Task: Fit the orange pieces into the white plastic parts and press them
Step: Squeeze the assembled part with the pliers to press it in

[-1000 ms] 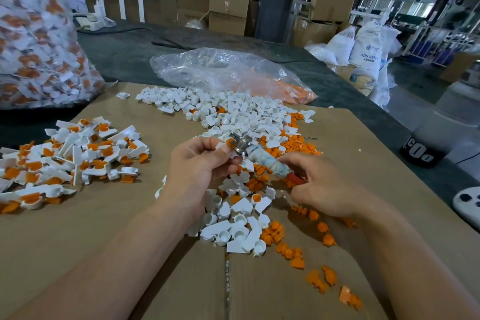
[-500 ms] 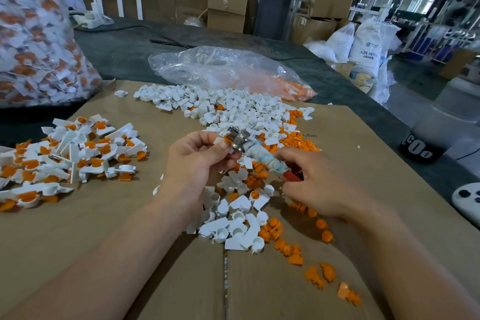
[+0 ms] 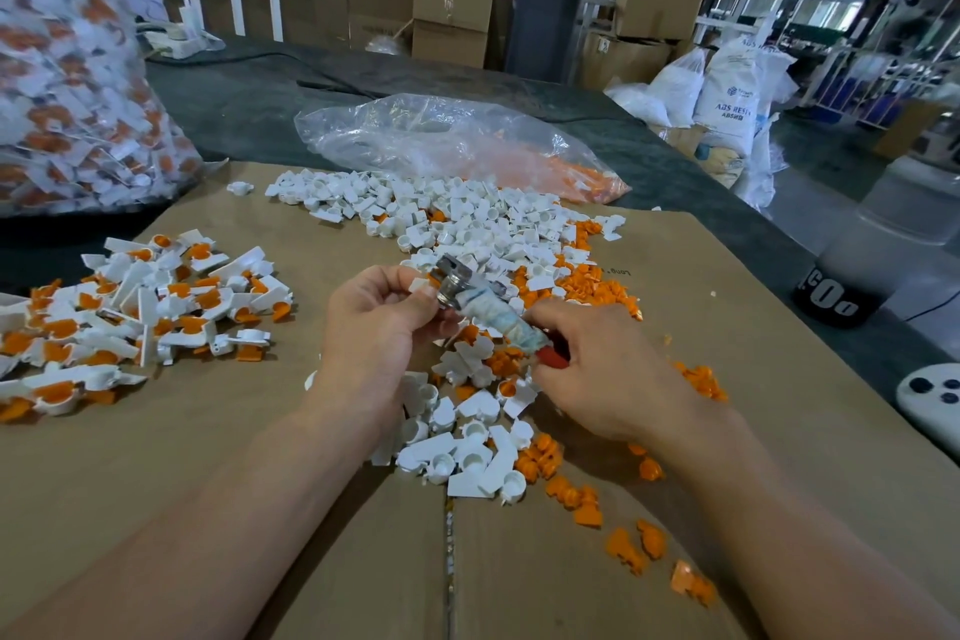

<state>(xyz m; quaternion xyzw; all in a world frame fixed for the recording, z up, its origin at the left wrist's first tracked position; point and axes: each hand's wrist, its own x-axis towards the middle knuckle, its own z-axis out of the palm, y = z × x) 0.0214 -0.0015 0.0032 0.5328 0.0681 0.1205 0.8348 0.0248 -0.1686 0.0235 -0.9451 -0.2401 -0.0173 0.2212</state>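
Pinching a white plastic part (image 3: pixel 420 284) in our left hand (image 3: pixel 379 322), we hold it right at the metal head of a tape-wrapped tool (image 3: pixel 488 312); our right hand (image 3: pixel 608 379) grips its red handle. Loose white parts (image 3: pixel 467 224) and orange pieces (image 3: pixel 587 283) heap beneath and beyond on cardboard (image 3: pixel 727 327) over a dark counter (image 3: pixel 249 109). Fitted pieces (image 3: pixel 156 307) lie left, a clear bag (image 3: pixel 447 140) behind. Bare cardboard lies nearest us; boxes (image 3: pixel 452 0) stand past the counter's far edge.
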